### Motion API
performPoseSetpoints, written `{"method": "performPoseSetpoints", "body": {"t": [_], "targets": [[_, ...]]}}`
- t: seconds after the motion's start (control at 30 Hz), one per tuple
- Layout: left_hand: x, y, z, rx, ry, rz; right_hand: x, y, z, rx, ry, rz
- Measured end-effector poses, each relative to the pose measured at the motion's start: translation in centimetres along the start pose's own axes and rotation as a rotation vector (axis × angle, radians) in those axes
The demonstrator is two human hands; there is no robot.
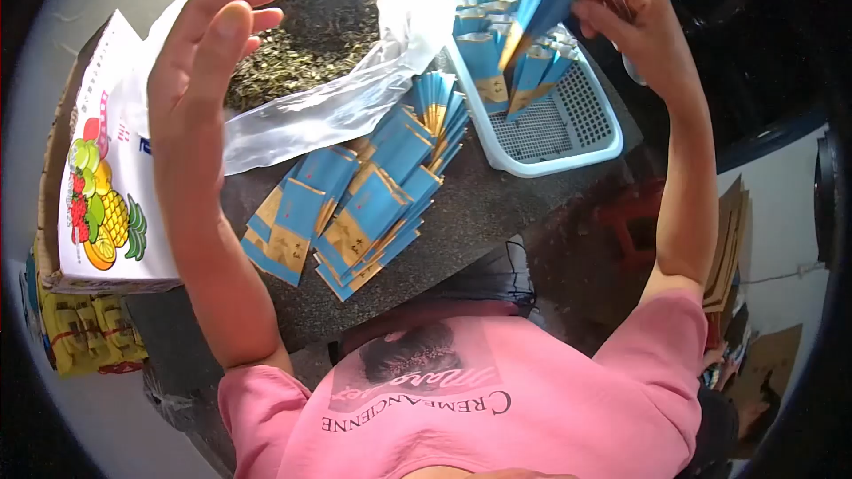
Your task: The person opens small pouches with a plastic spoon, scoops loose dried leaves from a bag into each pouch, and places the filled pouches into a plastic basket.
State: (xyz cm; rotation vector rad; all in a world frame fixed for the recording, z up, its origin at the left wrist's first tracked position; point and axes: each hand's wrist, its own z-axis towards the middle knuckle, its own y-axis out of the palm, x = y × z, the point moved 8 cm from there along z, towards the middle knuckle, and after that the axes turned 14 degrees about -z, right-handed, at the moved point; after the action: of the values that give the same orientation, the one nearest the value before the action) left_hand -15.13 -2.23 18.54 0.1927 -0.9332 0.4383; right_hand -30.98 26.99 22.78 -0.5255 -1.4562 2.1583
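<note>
My left hand point(200, 58) is raised beside a clear plastic bag point(306, 135) of dried tea leaves point(328, 18), fingers stretched out and holding nothing. My right hand point(639, 31) pinches a blue and gold sachet point(540, 9) above a white plastic basket point(506, 162). A spoon point(634, 69) is also held in that hand, partly hidden by the fingers. More blue and gold sachets point(484, 53) stand upright in the basket's far part. Flat sachets point(373, 213) lie in overlapping piles on the dark table, between the bag and the basket.
A white carton point(115, 186) printed with fruit stands at the left, by the bag. Yellow packets point(84, 328) are below it. The dark speckled table point(426, 275) has its near edge close to my body. Cardboard sheets point(729, 239) lean at the right.
</note>
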Motion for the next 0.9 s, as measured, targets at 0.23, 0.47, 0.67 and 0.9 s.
{"method": "performPoseSetpoints", "body": {"t": [0.23, 0.47, 0.67, 0.9], "targets": [[1.1, 2.0, -1.1, -0.124, 0.028, 0.079, 7.7, 4.6, -7.3, -0.111, 0.408, 0.114], [1.2, 4.9, -2.4, -0.205, -0.066, 0.038, 10.5, 9.0, -7.7, -0.138, 0.459, 0.135], [0.9, 5.5, -6.0, -0.335, -0.037, 0.136, 9.7, 9.9, -6.8, -0.098, 0.419, 0.174], [-0.5, 2.1, -11.1, -0.208, -0.179, 0.190, 9.8, 9.7, -7.4, -0.106, 0.407, 0.175]]}}
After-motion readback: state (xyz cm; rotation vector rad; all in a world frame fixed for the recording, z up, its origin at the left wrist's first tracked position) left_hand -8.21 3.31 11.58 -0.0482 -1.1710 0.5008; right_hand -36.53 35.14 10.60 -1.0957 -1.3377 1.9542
